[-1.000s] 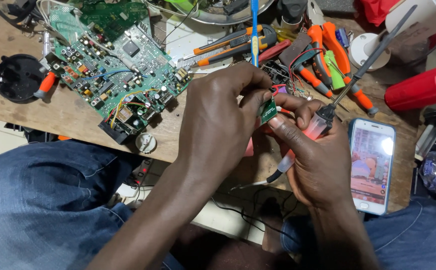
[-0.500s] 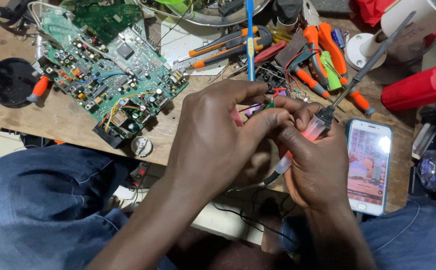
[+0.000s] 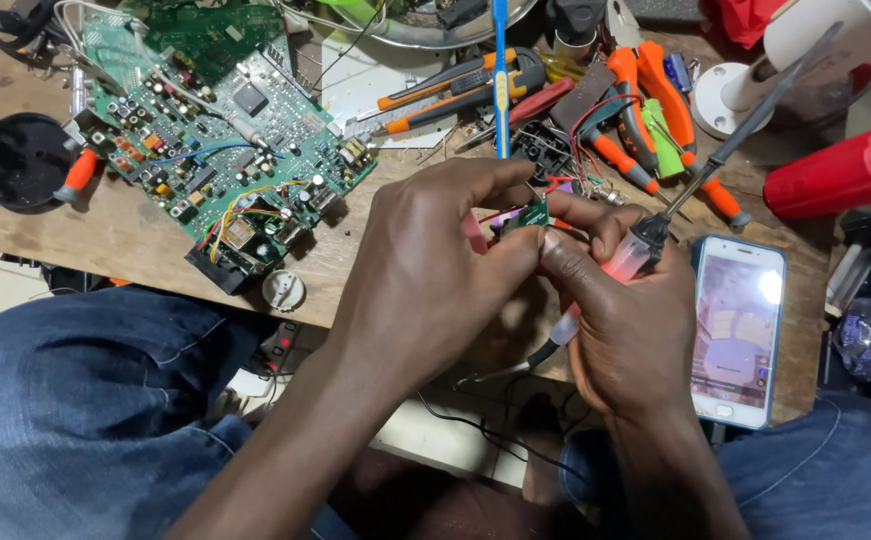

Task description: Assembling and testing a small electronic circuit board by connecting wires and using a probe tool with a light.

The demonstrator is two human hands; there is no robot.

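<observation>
My left hand [image 3: 435, 280] pinches a small green circuit board [image 3: 529, 214] with red wires between thumb and fingers, above the front edge of the wooden workbench [image 3: 135, 240]. My right hand [image 3: 635, 330] meets it from the right, its thumb on the small board, and grips a screwdriver [image 3: 645, 250] with a clear pink handle whose dark shaft points up and to the right. Both hands touch at the small board.
A large green circuit board [image 3: 220, 140] lies at the left, a black round part [image 3: 17, 160] beyond it. Orange-handled screwdrivers and pliers [image 3: 635, 110] clutter the back. A smartphone [image 3: 737, 330] with a lit screen lies right, a red tube [image 3: 840, 170] beyond. My jeans-clad knees are below.
My hands have stayed together on the small board while the view shifted slightly; my left fingers have closed further over the small board.
</observation>
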